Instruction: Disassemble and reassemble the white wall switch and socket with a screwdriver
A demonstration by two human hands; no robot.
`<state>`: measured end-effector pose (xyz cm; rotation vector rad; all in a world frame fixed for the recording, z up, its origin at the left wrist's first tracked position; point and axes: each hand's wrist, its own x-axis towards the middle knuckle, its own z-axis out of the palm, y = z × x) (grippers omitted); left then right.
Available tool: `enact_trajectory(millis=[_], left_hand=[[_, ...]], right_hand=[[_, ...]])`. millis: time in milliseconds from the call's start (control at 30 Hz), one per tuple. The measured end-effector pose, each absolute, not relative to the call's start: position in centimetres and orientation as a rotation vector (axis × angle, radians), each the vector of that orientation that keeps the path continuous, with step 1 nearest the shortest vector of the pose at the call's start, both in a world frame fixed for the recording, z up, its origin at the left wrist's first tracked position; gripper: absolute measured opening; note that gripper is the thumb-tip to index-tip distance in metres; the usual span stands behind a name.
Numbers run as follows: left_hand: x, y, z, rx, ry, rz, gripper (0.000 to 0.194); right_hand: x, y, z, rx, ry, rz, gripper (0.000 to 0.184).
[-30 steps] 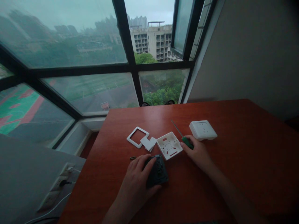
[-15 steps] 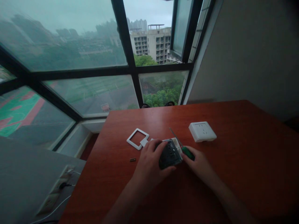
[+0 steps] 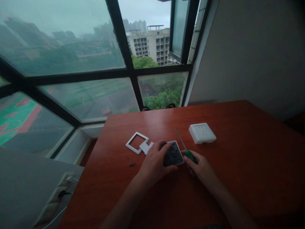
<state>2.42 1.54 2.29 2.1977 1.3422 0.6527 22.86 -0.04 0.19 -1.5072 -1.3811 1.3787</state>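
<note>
Both hands are low over the middle of the wooden table. My left hand (image 3: 156,160) grips a wall socket (image 3: 174,155) by its left side, with its dark inner face turned up and a white rim around it. In my right hand (image 3: 199,163) is a screwdriver (image 3: 190,156) with a green handle, its thin shaft pointing up and away past the socket. The right fingertips are close to the socket's right edge; whether they touch it I cannot tell. Left of the hands lie a white square frame (image 3: 129,144) and a white plate (image 3: 144,148), partly overlapping.
A second white socket (image 3: 202,133) rests on the table (image 3: 240,136) to the right. Small brass-coloured screws (image 3: 132,164) lie left of my left hand. A window (image 3: 90,98) borders the far side, and wall outlets with plugged cords (image 3: 63,193) are at lower left.
The socket now sits flatter, its white inner side less visible. The screwdriver's shaft has moved away from the socket's edge, to the right. The whole view has shifted slightly.
</note>
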Motion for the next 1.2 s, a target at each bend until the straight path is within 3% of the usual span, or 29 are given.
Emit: enact_trajectory(millis=[667, 1200], left_hand=[[2.4, 1.6, 2.4, 2.234, 1.280, 0.671, 0.062], [2.5, 1.6, 2.1, 2.256, 1.298, 0.674, 0.063]], right_hand=[[22.8, 0.1, -0.8, -1.458, -1.393, 1.383, 0.040], [22.8, 0.0, -0.8, -1.451, -1.361, 1.388, 0.039]])
